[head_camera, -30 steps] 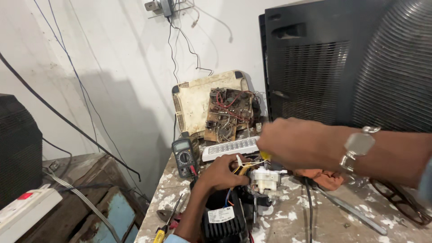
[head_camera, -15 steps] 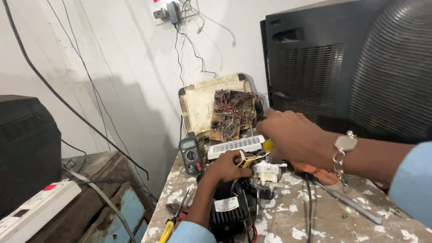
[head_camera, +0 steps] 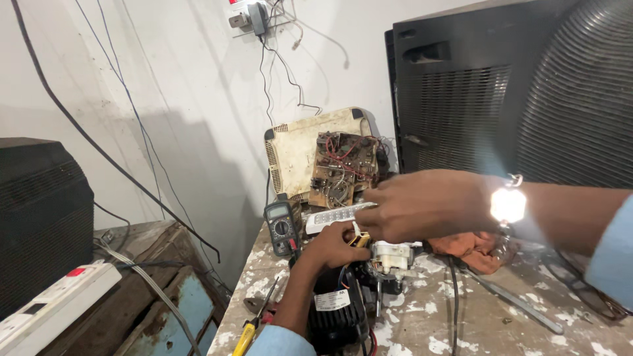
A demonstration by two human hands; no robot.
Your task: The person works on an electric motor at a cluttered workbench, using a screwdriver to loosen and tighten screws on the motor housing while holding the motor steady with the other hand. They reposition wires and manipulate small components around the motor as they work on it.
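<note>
My left hand (head_camera: 333, 247) rests on top of a black electric motor (head_camera: 337, 304) lying on the paint-spattered workbench (head_camera: 422, 323), its fingers closed around a small yellow part at the motor's white terminal block (head_camera: 390, 256). My right hand (head_camera: 422, 204), with a shiny watch at the wrist, reaches across from the right. Its fingertips pinch something at the same spot, just above the left hand. What the right fingers hold is hidden.
A multimeter (head_camera: 281, 227) and a white remote (head_camera: 333, 216) lie behind the motor. An old circuit board (head_camera: 343, 168) leans on a cream casing. A large black television back (head_camera: 514, 92) stands at right. An orange rag (head_camera: 471, 247), a yellow-handled screwdriver (head_camera: 247, 333) and a power strip (head_camera: 49, 303) lie around.
The view has shifted slightly. My right hand has slid left and lower, closing in on the left hand at the motor's terminal block. The left hand stays on the motor.
</note>
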